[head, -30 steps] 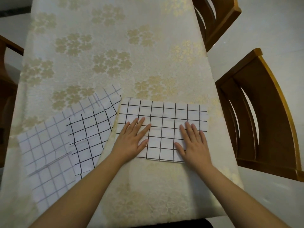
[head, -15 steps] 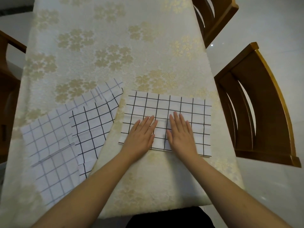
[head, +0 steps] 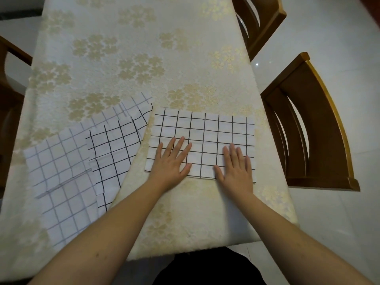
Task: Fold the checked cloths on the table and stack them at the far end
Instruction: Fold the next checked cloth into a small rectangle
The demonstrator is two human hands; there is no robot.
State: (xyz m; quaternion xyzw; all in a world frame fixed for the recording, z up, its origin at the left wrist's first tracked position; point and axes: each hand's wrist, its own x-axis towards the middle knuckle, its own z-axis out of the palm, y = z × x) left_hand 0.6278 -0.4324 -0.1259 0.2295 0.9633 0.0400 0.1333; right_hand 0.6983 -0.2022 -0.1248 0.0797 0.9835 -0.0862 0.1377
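A white cloth with a black check (head: 205,128) lies folded into a flat rectangle near the table's right front. My left hand (head: 171,163) presses flat on its near left part, fingers straight and spread. My right hand (head: 236,167) presses flat on its near right corner. To the left lie two more checked cloths: one with bold black lines (head: 115,149), partly overlapping a paler one with grey lines (head: 59,177) that reaches the table's left front.
The table wears a cream cloth with gold flowers (head: 133,58), bare toward the far end. Two wooden chairs stand on the right, one close by (head: 308,128) and one farther back (head: 259,19). Another chair (head: 8,83) shows at the left edge.
My hands came together at the middle of the folded cloth, then slid apart again toward its left and right sides, smoothing it. The cloth stayed in place.
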